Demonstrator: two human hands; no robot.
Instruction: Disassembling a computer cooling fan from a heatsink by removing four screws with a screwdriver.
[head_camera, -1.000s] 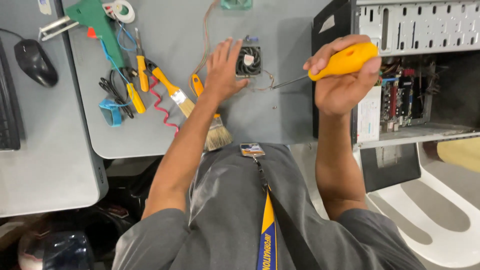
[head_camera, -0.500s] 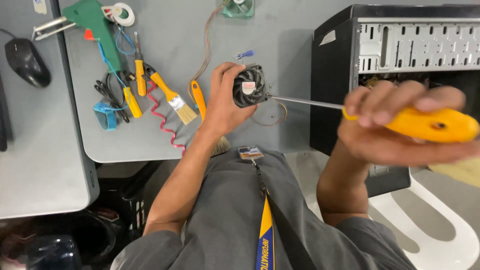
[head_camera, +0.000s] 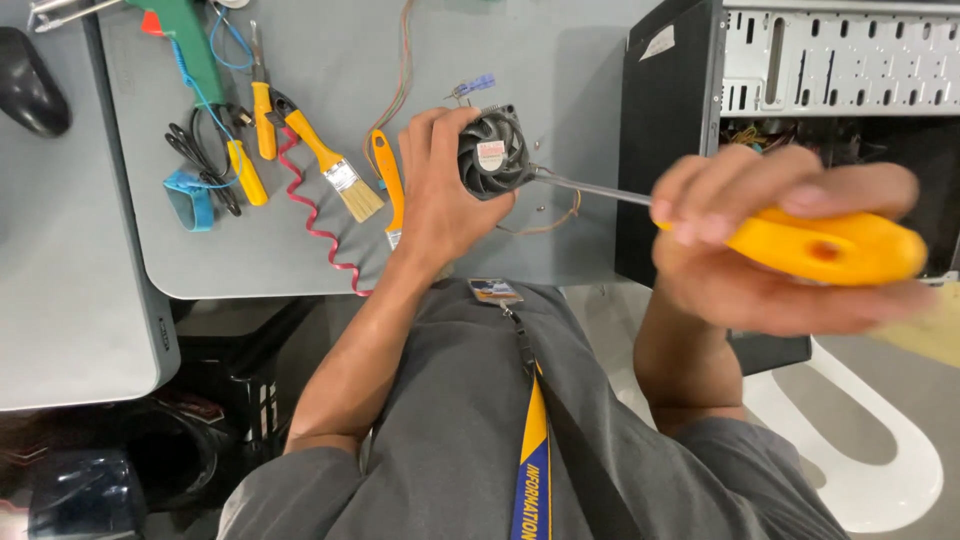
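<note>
My left hand grips a small black cooling fan with a round label at its hub, holding it just above the grey table. My right hand is closed around the yellow handle of a screwdriver. Its metal shaft reaches left and the tip touches the fan's right corner. Thin wires trail from the fan across the table.
An open black computer case stands at the right. On the table lie a yellow-handled paintbrush, yellow pliers, a green glue gun, a red coiled cord, a blue strap and a black mouse. A white chair sits lower right.
My left hand lifted the fan off the table and tilted it. My right hand came down from near the case and brought the screwdriver tip to the fan.
</note>
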